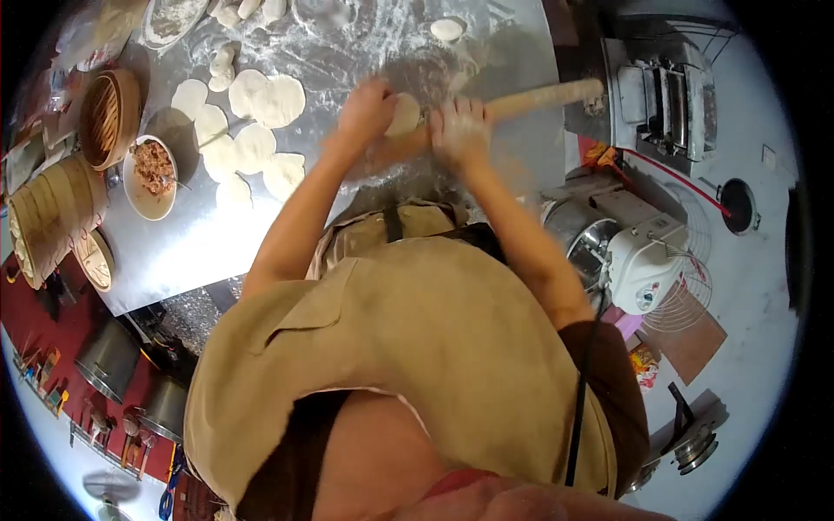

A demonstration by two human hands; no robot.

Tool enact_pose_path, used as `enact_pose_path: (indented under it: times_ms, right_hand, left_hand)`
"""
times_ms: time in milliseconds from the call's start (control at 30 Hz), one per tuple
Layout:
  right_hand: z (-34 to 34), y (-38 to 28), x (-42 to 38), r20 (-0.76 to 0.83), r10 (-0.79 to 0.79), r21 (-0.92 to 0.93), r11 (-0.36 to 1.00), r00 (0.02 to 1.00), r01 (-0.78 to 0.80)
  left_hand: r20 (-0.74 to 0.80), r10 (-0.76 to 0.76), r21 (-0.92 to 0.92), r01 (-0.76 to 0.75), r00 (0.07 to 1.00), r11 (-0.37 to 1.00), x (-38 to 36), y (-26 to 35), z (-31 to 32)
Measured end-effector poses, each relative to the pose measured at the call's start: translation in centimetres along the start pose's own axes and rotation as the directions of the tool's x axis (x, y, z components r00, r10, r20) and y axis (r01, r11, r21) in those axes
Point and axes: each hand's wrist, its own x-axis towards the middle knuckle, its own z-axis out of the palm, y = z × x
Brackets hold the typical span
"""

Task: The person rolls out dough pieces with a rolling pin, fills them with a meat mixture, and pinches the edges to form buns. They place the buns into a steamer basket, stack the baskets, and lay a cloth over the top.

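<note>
A small round dough wrapper (403,115) lies on the floured metal table, partly covered by the rolling pin. My left hand (367,108) is closed at its left edge, pinching it. Across the table, slanting up to the right, runs a wooden rolling pin (543,97), its left part blurred by motion. Over the pin's middle rests my floury right hand (462,130), fingers curled on it. To the left are several flat rolled wrappers (254,146), some overlapping. A lone dough piece (446,30) sits near the far edge.
A bowl of meat filling (154,169) and bamboo steamers (111,119) stand at the table's left. Dough lumps (222,68) and a flour dish (174,19) are farther back. Right of the table are a pasta machine (665,100) and a white mixer (643,265).
</note>
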Motion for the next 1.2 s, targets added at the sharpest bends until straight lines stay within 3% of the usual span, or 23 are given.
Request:
enact_pose_path:
  times_ms: [67,133,167,200,267,333,400,467,533,567,600,633,667,733,800,867,933,967,1000,1067,1100,1133,1200]
  right_hand:
    - [0.8,0.1,0.9,0.011,0.024,0.02,1.0,1.0,-0.024]
    - [3.0,0.0,2.5,0.115,0.095,0.072,0.992,0.989,-0.104]
    - [4.9,0.2,4.8,0.176,0.131,0.094,0.984,0.976,-0.149]
    - [4.8,0.0,4.5,0.172,0.129,0.098,0.984,0.977,-0.147]
    - [4.1,-0.1,4.9,0.188,0.046,0.055,0.997,0.981,-0.057]
    - [0.3,-1.1,1.0,0.085,0.02,0.131,0.991,0.996,-0.031]
    - [0.1,-1.2,-2.1,0.093,-0.032,0.1,0.995,0.995,0.023]
    - [3.9,-1.4,1.5,0.041,0.004,0.004,1.0,0.999,-0.004]
    - [5.3,-1.3,3.7,-0.017,-0.015,-0.003,1.0,1.0,0.015]
    - [3.9,-1.6,5.0,-0.005,-0.12,-0.033,0.992,0.993,0.12]
    - [2.8,-2.1,5.6,0.012,-0.221,-0.059,0.973,0.975,0.221]
    - [3.1,-2.0,3.2,0.056,-0.03,0.06,0.998,0.998,0.026]
    - [2.2,-2.0,0.9,0.05,-0.036,0.067,0.997,0.998,0.032]
    - [-0.1,-2.1,-2.5,-0.017,-0.144,0.058,0.988,0.989,0.145]
    - [1.0,-3.1,0.5,-0.118,-0.091,0.005,0.996,0.989,0.092]
    - [3.7,-3.5,4.8,-0.193,-0.056,-0.017,0.998,0.98,0.054]
    - [5.1,-3.6,7.5,-0.266,-0.071,-0.055,0.997,0.961,0.058]
    - [5.5,-3.2,6.2,-0.233,-0.153,-0.044,0.988,0.96,0.146]
    - [4.2,-3.0,3.6,-0.175,-0.142,0.0,0.99,0.974,0.144]
    - [2.1,-3.4,0.8,-0.104,-0.138,0.042,0.989,0.985,0.143]
    - [1.9,-3.6,0.5,-0.176,-0.149,0.013,0.988,0.973,0.154]
    - [1.6,-4.1,0.0,-0.238,-0.158,-0.013,0.987,0.958,0.16]
    - [3.4,-4.4,4.4,-0.075,-0.229,-0.079,0.972,0.971,0.223]
  left_hand:
    - [-0.006,-0.248,-0.334,0.232,0.969,0.914,-2.4,-0.7,0.7]
    - [-0.012,-0.246,-0.286,0.233,0.969,0.93,-1.7,1.1,0.4]
    - [0.021,-0.209,-0.133,0.21,0.978,0.969,-0.4,2.2,-0.5]
    - [0.05,-0.168,0.025,0.167,0.985,0.986,1.0,2.5,-1.3]
    - [0.095,-0.103,0.035,0.1,0.99,0.994,1.0,-0.1,-0.8]
    - [-0.101,-0.28,-0.25,0.248,0.955,0.936,-2.4,-1.4,-0.6]
    - [-0.095,-0.242,-0.258,0.211,0.966,0.943,-4.8,-2.6,0.6]
    - [-0.056,-0.219,-0.275,0.196,0.974,0.941,-5.6,-2.7,1.2]
    - [-0.08,-0.212,0.01,0.213,0.974,0.977,-2.1,-1.7,-0.8]
    - [0.01,-0.124,-0.036,0.124,0.992,0.992,-1.3,-2.5,-1.9]
    - [0.0,-0.125,-0.028,0.125,0.992,0.992,-2.2,-3.2,-2.2]
    - [-0.094,-0.141,-0.13,0.128,0.986,0.983,-3.5,-4.0,-1.9]
    - [-0.18,-0.164,-0.235,0.12,0.97,0.965,-4.9,-4.6,-1.4]
    - [-0.124,-0.257,-0.253,0.22,0.958,0.942,-6.7,-4.3,-0.9]
    - [-0.126,-0.173,-0.182,0.149,0.977,0.972,-7.3,-2.6,-0.2]
    - [-0.052,-0.214,-0.139,0.206,0.975,0.969,-3.8,-3.6,-0.1]
    - [-0.049,-0.066,-0.112,0.06,0.997,0.992,-2.4,-3.8,-2.7]
    - [-0.013,-0.17,-0.243,0.162,0.985,0.957,-3.6,-3.6,-3.7]
    - [-0.02,-0.171,-0.24,0.161,0.985,0.957,-5.0,-4.0,-3.8]
    - [-0.144,-0.314,-0.367,0.244,0.938,0.897,-7.6,-5.5,-1.7]
    - [-0.222,-0.234,-0.41,0.127,0.946,0.903,-8.1,-6.3,-0.1]
    - [-0.212,-0.242,-0.416,0.136,0.947,0.899,-7.6,-5.3,-0.7]
    - [-0.104,-0.246,-0.2,0.223,0.964,0.954,-4.8,-3.6,-2.0]
